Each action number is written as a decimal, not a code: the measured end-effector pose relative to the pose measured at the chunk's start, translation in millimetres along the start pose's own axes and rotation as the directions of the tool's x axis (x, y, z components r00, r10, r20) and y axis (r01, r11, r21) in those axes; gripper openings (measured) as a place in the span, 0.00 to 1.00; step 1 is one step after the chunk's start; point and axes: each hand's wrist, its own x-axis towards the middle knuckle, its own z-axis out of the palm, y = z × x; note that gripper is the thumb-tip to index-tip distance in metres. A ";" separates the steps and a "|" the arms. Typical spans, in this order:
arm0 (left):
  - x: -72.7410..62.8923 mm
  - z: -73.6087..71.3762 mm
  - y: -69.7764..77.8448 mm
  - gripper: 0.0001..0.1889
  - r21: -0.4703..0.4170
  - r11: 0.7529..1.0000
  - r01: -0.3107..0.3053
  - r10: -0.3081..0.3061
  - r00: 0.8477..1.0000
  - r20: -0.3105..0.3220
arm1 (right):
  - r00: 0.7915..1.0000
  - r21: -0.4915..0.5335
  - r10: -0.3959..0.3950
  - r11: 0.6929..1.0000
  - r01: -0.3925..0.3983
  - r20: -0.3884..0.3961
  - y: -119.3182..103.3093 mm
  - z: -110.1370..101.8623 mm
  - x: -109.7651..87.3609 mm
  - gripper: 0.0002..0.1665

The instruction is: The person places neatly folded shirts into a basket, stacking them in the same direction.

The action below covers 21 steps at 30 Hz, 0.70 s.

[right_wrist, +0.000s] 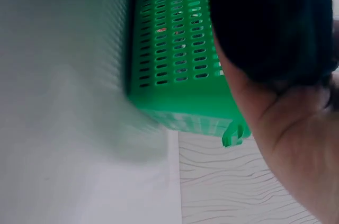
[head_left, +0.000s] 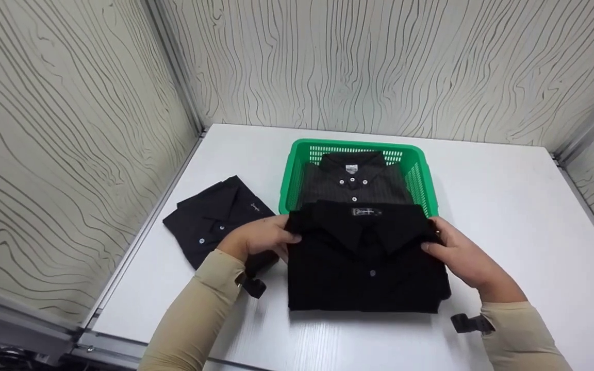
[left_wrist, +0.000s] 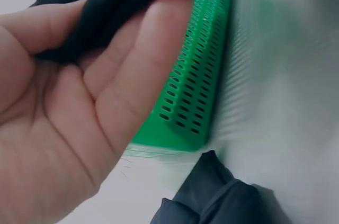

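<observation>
A folded black shirt [head_left: 372, 288], collar toward the back, is held up between both hands in front of the basket. The left hand [head_left: 266, 237] grips its left edge, thumb on top and fingers beneath. At the opposite edge, the right hand [head_left: 459, 255] pinches the cloth the same way. The shirt overlaps the near rim of a green plastic basket [head_left: 423, 180] in the head view. Inside the basket lies a dark striped folded shirt [head_left: 328, 188] with white buttons. The left wrist view shows the left fingers [left_wrist: 153, 49] curled under black cloth, close to the basket's perforated wall.
Another folded dark shirt [head_left: 199, 216] lies on the white table [head_left: 508, 206] left of the basket, partly behind the left forearm. Wood-grain patterned panels [head_left: 359, 67] enclose the table at the back and sides. Black straps sit on both wrists.
</observation>
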 end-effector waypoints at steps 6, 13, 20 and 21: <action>2.9 -2.4 9.1 0.27 0.054 0.997 -0.058 0.062 0.996 -0.063 | 0.999 0.037 0.028 0.999 -0.027 -0.040 -7.6 -0.4 7.3 0.30; 9.1 -4.2 20.4 0.30 -0.006 0.992 -0.122 0.121 0.987 -0.104 | 0.995 0.128 0.075 0.990 -0.066 -0.064 -19.0 -4.1 17.3 0.32; 15.1 -9.1 34.4 0.30 -0.049 0.986 -0.160 0.148 0.971 -0.190 | 0.993 0.133 0.076 0.989 -0.064 -0.093 -31.1 -14.4 29.9 0.30; 15.8 -9.9 36.2 0.30 -0.045 0.986 -0.160 0.147 0.967 -0.207 | 0.992 0.130 0.078 0.989 -0.065 -0.096 -32.6 -15.8 31.9 0.31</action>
